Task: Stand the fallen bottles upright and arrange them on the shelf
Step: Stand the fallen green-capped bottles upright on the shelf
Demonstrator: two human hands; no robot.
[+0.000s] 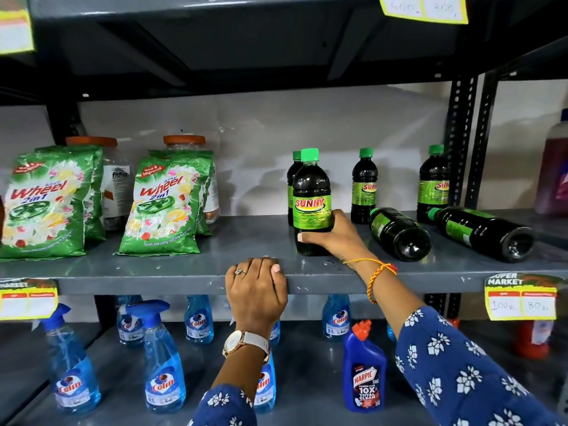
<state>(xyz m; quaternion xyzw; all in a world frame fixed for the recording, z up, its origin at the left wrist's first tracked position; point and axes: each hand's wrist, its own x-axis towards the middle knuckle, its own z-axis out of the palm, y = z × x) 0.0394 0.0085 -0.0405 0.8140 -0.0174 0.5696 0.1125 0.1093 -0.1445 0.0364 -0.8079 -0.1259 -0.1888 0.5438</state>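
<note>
On the grey middle shelf (184,265) my right hand (333,235) grips the lower body of an upright dark Sunny bottle (311,186) with a green cap. Another upright bottle (291,179) stands just behind it. Two more stand further right, one (364,186) at mid-shelf and one (434,182) by the post. Two bottles lie on their sides with bases toward me, one (399,233) nearer the middle and one (482,233) at the right. My left hand (256,290) holds the shelf's front edge.
Green Wheel detergent packs (163,204) and orange-lidded jars (184,142) fill the shelf's left part. Below stand blue Colin sprays (163,364) and a Harpic bottle (364,370). A perforated post (461,133) bounds the right side. A pink bottle (553,167) stands beyond it.
</note>
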